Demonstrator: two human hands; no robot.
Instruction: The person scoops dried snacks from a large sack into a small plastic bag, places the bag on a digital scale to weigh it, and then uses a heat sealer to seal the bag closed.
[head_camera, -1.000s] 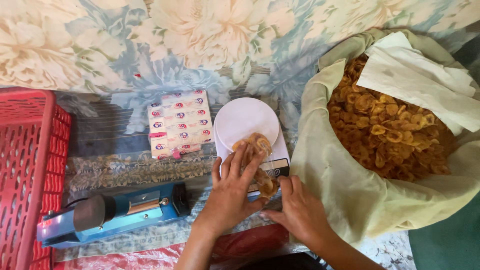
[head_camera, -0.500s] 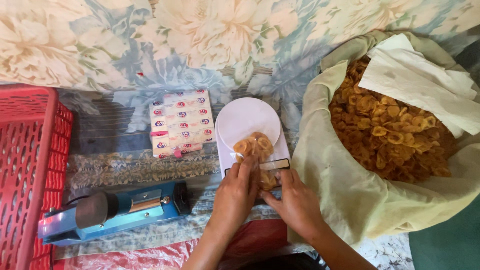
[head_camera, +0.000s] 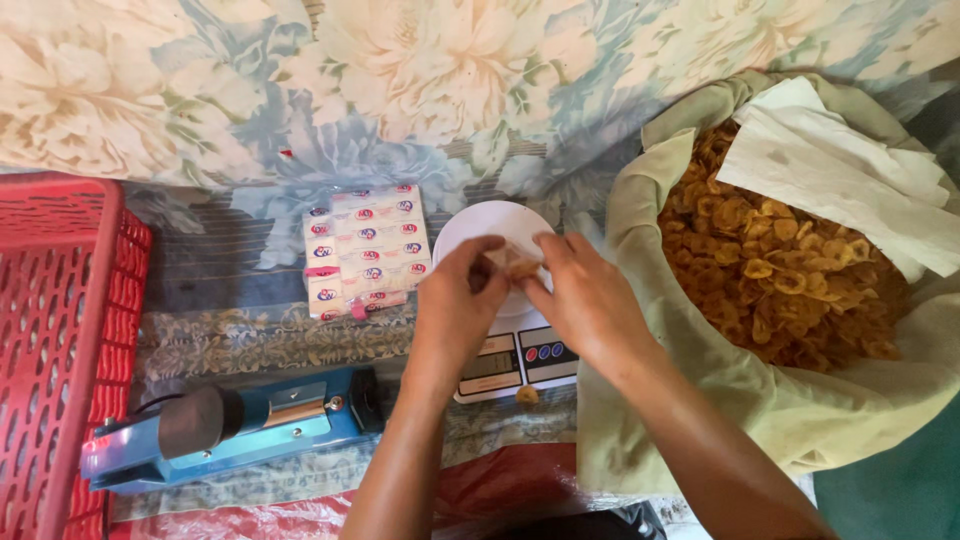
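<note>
Red basket (head_camera: 55, 340), far left. Blue sealer (head_camera: 230, 430), lower left. Left hand (head_camera: 455, 300), fingers curled, pinching small chip bag (head_camera: 515, 265) over white scale (head_camera: 505, 300). Right hand (head_camera: 590, 295), fingers pinching same bag. Chip sack (head_camera: 780, 280), right.

left hand (head_camera: 455, 300), right hand (head_camera: 590, 295), bare forearms, no sleeves

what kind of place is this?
Likely a home snack-packing spot on a cloth-covered floor, not a factory: a big sack of fried chips, a small digital scale under both hands, and a blue heat sealer beside a red crate.
</note>
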